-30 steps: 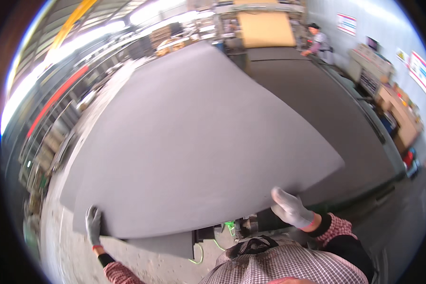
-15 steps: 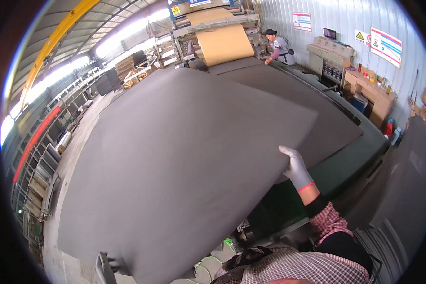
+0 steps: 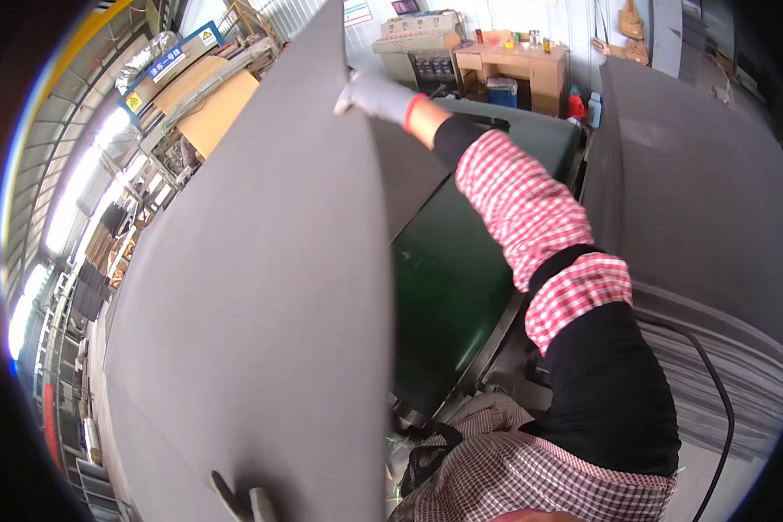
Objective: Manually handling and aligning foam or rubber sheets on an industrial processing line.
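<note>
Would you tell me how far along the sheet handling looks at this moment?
Done: the large grey sheet is off the green table and tilted up on edge. In hand: the right hand grips its top edge, the left hand its lower edge. Left: setting it down; a stack of grey sheets lies to the right.

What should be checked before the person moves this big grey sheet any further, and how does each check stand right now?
1. Right hand grips the top edge of the grey sheet: ok.
2. Left hand on the sheet's bottom edge: gloved fingers show, grip firmness cannot tell.
3. Sheet lifted off the green table: ok, it stands steeply tilted.
4. View past the sheet on the person's left: not ok, the sheet blocks it.
5. Stack of grey sheets on the right, free on top: ok.
</note>
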Demonstrator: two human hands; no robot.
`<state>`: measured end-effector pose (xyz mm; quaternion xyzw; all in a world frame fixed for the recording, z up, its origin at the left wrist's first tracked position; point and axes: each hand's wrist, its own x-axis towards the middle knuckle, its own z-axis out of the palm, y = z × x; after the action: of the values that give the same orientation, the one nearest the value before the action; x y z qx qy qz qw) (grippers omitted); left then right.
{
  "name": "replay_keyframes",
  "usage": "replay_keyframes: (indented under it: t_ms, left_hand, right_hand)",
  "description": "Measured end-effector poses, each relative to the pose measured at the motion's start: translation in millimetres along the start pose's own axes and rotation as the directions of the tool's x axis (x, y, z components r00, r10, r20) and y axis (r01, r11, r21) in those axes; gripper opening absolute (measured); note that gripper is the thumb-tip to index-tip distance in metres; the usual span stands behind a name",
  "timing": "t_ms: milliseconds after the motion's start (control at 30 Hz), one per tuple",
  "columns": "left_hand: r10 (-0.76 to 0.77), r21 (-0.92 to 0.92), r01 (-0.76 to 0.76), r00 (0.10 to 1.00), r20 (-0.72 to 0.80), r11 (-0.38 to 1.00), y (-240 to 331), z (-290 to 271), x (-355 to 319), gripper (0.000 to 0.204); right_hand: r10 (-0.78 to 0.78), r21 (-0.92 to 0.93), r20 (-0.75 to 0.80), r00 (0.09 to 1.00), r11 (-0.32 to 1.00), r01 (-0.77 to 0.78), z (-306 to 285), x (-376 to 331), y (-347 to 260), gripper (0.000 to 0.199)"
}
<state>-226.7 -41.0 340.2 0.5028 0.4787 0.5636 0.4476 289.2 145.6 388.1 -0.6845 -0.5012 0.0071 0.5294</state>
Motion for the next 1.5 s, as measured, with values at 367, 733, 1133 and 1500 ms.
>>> replay_keyframes:
  t_ms: [367,733,1133,1500]
  left_hand:
    - [0.057,-0.240,0.024,0.945,0.322,0.970,-73,85,19,0.071]
    - [0.037,-0.368,0.172,0.868,0.495,0.914,-169,269,40,0.056]
    - [-0.309,-0.138,0.729,0.444,0.841,0.671,-253,363,-44,0.058]
    - [-0.385,0.444,0.495,-0.222,0.896,0.747,-239,301,-44,0.048]
  right_hand:
    - [-0.430,-0.322,-0.058,0.901,0.862,0.391,-224,0,63,0.020]
    - [0.415,0.269,-0.210,0.885,0.895,-0.356,-299,-133,41,0.046]
    - [0.634,0.309,-0.183,0.751,0.762,-0.568,-348,-256,144,0.053]
    - [0.651,0.238,-0.312,0.692,0.759,-0.606,-348,-253,167,0.038]
